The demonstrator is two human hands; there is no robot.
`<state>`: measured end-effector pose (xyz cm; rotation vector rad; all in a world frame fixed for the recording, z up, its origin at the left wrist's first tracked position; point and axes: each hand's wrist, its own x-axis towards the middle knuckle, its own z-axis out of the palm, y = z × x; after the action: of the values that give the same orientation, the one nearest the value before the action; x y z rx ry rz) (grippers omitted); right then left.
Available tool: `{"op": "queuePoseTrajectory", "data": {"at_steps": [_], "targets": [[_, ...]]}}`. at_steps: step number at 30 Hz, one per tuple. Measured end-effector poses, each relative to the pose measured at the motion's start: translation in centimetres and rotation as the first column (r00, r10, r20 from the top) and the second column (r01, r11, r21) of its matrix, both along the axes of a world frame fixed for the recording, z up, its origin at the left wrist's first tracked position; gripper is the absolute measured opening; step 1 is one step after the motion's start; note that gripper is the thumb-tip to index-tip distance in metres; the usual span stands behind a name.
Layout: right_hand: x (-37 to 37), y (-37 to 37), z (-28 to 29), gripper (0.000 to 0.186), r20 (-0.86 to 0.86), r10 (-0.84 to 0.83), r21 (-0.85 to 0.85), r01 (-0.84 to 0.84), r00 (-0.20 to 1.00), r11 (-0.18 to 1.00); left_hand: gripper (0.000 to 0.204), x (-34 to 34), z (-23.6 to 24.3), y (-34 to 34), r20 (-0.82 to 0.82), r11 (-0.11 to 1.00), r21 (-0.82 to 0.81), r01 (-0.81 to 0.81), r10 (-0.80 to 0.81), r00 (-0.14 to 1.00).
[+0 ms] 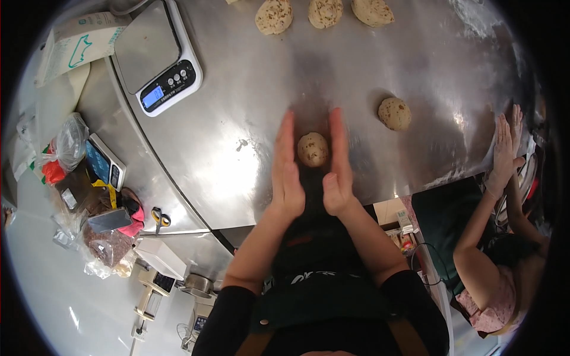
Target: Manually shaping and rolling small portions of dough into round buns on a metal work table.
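Note:
A small round ball of speckled dough [313,149] rests on the steel table between my two upright palms. My left hand [287,172] stands on edge along its left side, fingers straight and pointing away from me. On the other side, my right hand [338,166] mirrors it, thumb toward the dough. Narrow gaps seem to separate both palms from the ball. Further right sits another dough ball [395,114]. Three larger dough pieces, the middle one [325,13] among them, lie in a row at the far edge of the view.
At the far left a kitchen scale [169,83] with a lit display stands on the steel table [237,77]. Beyond a seam lie scissors [159,219], a phone [108,221], a second scale [107,163] and plastic bags. A co-worker's hands [503,148] are at the right table edge.

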<state>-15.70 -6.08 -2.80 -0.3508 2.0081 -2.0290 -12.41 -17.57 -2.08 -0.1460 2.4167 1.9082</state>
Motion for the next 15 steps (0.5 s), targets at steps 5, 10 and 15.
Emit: {"op": "queuePoseTrajectory", "data": {"at_steps": [5,10,15], "targets": [[-2.3,-0.3,-0.7,0.077,-0.016,0.047,0.009,-0.046,0.999,0.999,0.068,2.5,0.3,2.2,0.093,0.990,0.040,-0.136,0.131,0.987],[1.0,0.0,-0.1,0.075,0.044,-0.038,-0.019,0.039,0.998,0.999,0.067,0.8,-0.9,1.7,-0.026,0.997,0.037,-0.065,0.066,0.997],[-2.4,-0.2,-0.5,0.075,0.043,0.005,0.022,-0.006,0.999,1.000,0.071,0.8,-0.4,1.7,0.052,0.997,0.072,-0.028,0.025,0.998]]}}
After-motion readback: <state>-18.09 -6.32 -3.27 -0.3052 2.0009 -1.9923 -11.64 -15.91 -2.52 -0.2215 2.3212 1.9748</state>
